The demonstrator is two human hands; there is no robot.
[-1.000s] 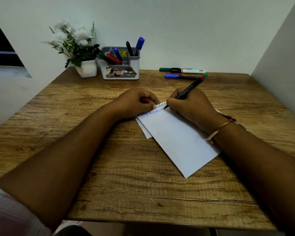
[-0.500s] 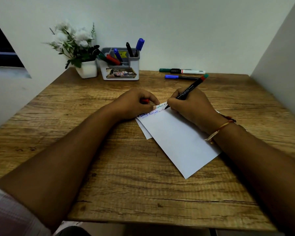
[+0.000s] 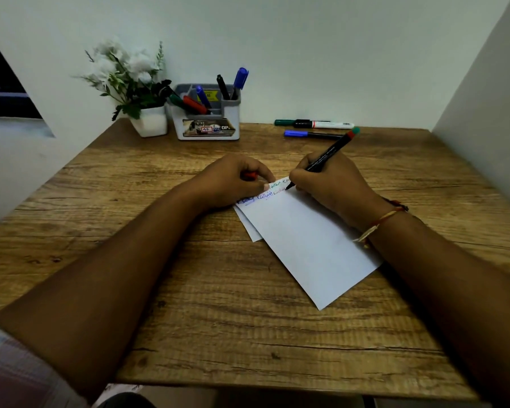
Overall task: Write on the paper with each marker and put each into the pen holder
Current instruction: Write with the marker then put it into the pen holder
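My right hand (image 3: 330, 184) grips a black marker (image 3: 326, 156) with a red and green end, its tip touching the top edge of the white paper (image 3: 306, 242). Blue and green writing runs along that edge. My left hand (image 3: 233, 181) is closed around a red cap (image 3: 249, 175) and its fingertips press the paper's top left corner. The grey pen holder (image 3: 206, 113) stands at the back with several markers in it. Two more markers lie at the back right: a green-capped white marker (image 3: 315, 123) and a blue-capped black marker (image 3: 309, 134).
A white pot of white flowers (image 3: 133, 86) stands left of the pen holder. Walls close in behind and on the right of the wooden table (image 3: 218, 319). A second sheet (image 3: 249, 228) peeks out under the paper.
The marker's tip has shifted slightly along the writing line at the paper's top edge. The left hand has stayed in place.
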